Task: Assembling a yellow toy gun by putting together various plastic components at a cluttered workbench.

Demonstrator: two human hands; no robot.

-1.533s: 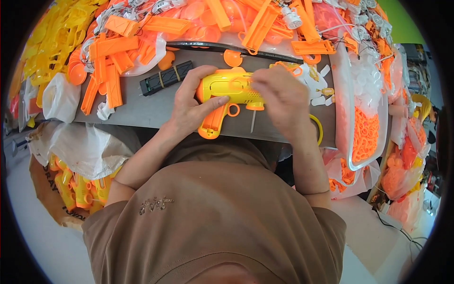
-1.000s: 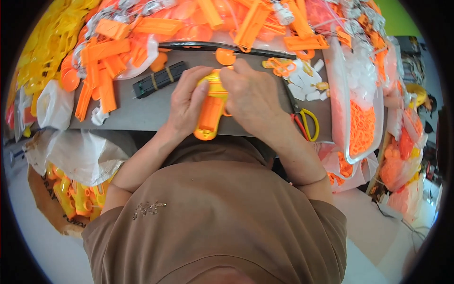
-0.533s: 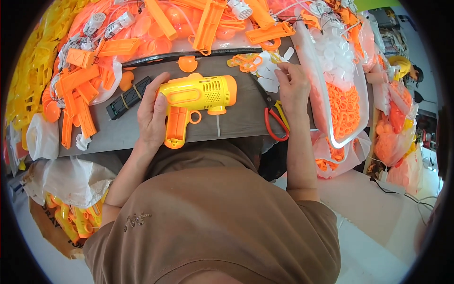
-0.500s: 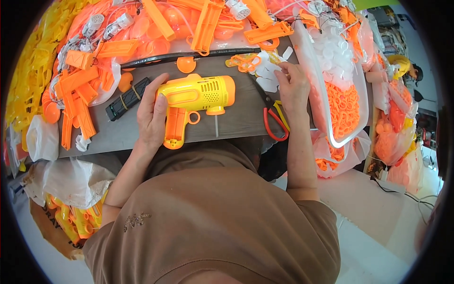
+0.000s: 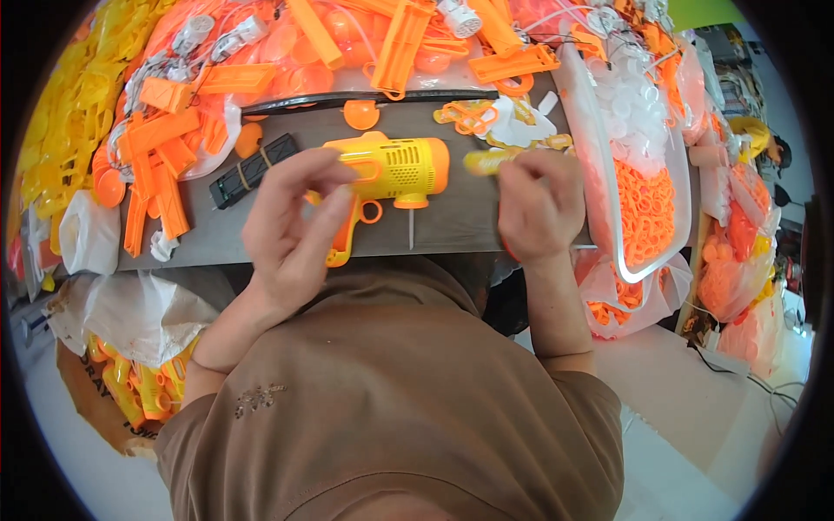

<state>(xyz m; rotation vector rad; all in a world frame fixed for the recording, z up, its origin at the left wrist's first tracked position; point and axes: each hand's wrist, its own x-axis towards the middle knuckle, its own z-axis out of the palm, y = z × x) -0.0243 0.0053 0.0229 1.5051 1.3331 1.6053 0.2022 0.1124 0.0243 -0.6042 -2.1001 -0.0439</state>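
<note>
1. The counter (image 5: 469,227) is a grey strip ringed by heaps of orange and yellow plastic parts. A clear bin (image 5: 608,217) of small orange rings and white pieces stands at its right end, with bulging clear bags of orange parts beyond it.
2. The toy gun (image 5: 391,174), yellow body with orange muzzle and grip, lies flat mid-counter. Its long axis runs left to right, muzzle toward the right hand, grip pointing back at the person.
3. The left hand (image 5: 291,230) is the nearer one: it rests over the gun's rear and grip, fingers loosely curled and part spread, thumb and forefinger tips close as if nipping something too small to make out.
4. The right hand (image 5: 537,204) sits just right of the muzzle, fingers closed round a small yellow piece (image 5: 488,161) that points left at the gun.
5. A black ribbed bar (image 5: 252,171) lies aslant beyond the left hand.
6. No labels are legible.
</note>
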